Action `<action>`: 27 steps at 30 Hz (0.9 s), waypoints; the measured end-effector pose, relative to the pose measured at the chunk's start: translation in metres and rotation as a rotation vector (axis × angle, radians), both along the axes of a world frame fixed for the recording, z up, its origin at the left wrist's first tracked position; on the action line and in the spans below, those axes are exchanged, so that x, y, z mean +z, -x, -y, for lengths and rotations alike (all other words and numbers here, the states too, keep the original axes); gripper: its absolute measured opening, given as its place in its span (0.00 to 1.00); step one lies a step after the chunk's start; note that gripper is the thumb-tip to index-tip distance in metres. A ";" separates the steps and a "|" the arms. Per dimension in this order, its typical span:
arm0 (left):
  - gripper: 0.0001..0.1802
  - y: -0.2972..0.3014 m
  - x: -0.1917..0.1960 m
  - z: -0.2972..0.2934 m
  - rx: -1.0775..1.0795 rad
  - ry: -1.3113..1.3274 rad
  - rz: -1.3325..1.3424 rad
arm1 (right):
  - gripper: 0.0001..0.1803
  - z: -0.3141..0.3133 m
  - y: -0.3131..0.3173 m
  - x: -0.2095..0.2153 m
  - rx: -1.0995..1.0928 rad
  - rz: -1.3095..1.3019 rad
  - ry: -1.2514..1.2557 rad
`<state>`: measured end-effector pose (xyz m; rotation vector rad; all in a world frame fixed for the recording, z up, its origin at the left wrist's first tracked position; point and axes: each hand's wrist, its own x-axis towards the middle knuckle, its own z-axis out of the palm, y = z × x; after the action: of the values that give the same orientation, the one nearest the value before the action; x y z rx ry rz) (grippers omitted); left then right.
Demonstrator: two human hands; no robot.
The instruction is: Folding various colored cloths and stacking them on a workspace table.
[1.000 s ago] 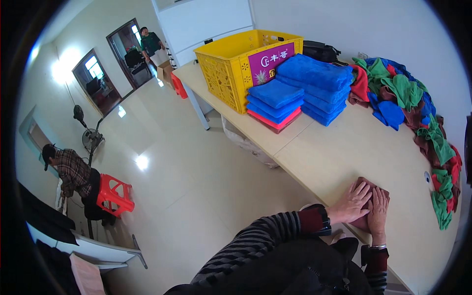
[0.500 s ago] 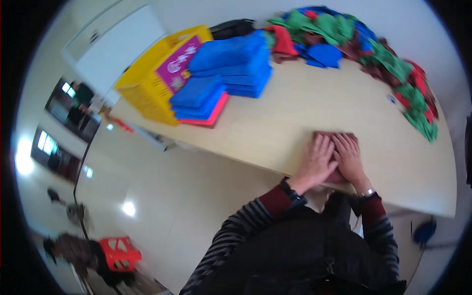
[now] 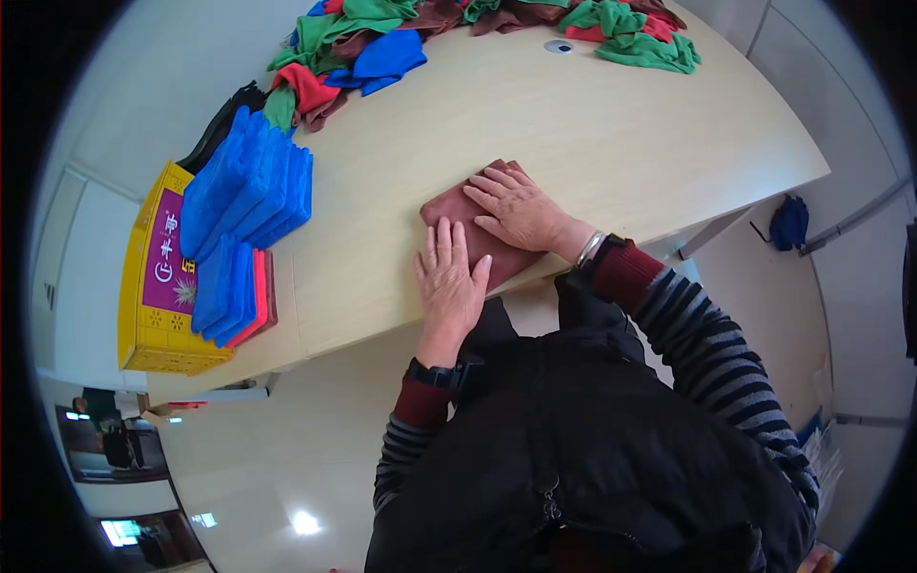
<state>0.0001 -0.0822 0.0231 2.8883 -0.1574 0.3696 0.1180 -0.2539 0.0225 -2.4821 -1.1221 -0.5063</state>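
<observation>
Left hand (image 3: 449, 286): open, fingers slightly apart, resting on the cloth's left side, grasping nothing.
Right hand (image 3: 521, 212): open, palm down over its far right part, grasping nothing.
Brown cloth (image 3: 511, 265): one, folded, by the near table edge; partly covered by hands.
Tabletop (image 3: 611, 134): wide stretch between cloth and heap; more rightward.
Towel stacks (image 3: 244, 196): two, left, beside one yellow crate (image 3: 167, 355); layers probably too blurred to count.
Heap (image 3: 382, 62): mixed-colour cloths, cut off above.
</observation>
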 end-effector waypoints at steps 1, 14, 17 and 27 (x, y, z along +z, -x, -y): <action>0.39 0.003 -0.001 0.000 0.005 0.015 -0.004 | 0.29 0.003 -0.002 -0.001 -0.014 0.002 0.014; 0.34 -0.005 0.014 -0.029 0.041 0.064 -0.001 | 0.29 0.007 0.001 0.023 -0.261 0.034 0.181; 0.32 -0.013 0.012 -0.020 0.025 0.045 0.028 | 0.30 -0.028 0.020 0.024 -0.042 -0.085 0.037; 0.30 -0.037 -0.008 -0.026 0.058 0.239 0.085 | 0.31 -0.029 0.017 0.000 -0.017 -0.109 0.002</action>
<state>0.0368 -0.0557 0.0146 2.6472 -0.0404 0.4860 0.1010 -0.2254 0.0229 -2.4908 -1.0605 -0.3694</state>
